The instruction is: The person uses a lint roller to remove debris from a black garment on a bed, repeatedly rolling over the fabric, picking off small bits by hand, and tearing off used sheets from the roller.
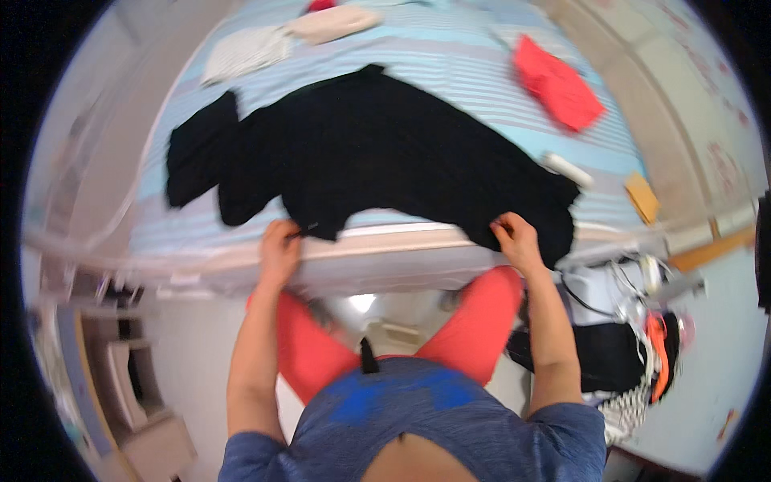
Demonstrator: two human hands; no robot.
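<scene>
A large black garment lies spread across the near part of the bed, its lower edge reaching the bed's front rail. I cannot tell its exact kind. My left hand pinches its edge near a lower corner on the left. On the right, my right hand grips the near edge with thumb and fingers together, and a flap of the cloth hangs over the rail beside it. Further left, a separate-looking black fold lies against the garment; whether it is joined is unclear.
On the striped bed sheet lie a red folded cloth, a white striped cloth and a beige cloth. A white cylinder touches the garment's right end, near a yellow block. Clothes are heaped at lower right.
</scene>
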